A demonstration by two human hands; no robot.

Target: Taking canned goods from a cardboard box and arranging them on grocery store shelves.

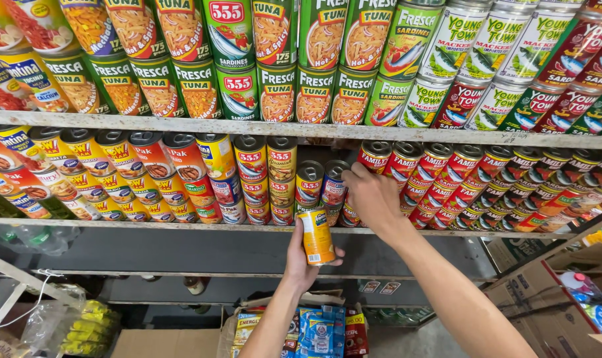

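Two long metal shelves (181, 126) fill the view, both packed with rows of tinned fish. The upper shelf carries green-labelled cans (277, 86) from nine to twelve o'clock and white and red cans (493, 99) toward two o'clock. The lower shelf (148, 224) holds orange and red cans at nine o'clock, red cans (446, 179) at three o'clock, and blue-topped cans (332, 185) near the centre. At six o'clock an open cardboard box (301, 328) of packets sits on the floor.

The right hand (374, 195) reaches up to the lower shelf just right of centre, fingers (362, 174) spread narrowly against the blue-topped cans and the red ones beside them; whether they grip one I cannot tell.

The left hand (302, 258) is below the shelf edge at six o'clock, its fingers wrapped around a yellow can (316, 237), held upright just in front of the shelf lip.
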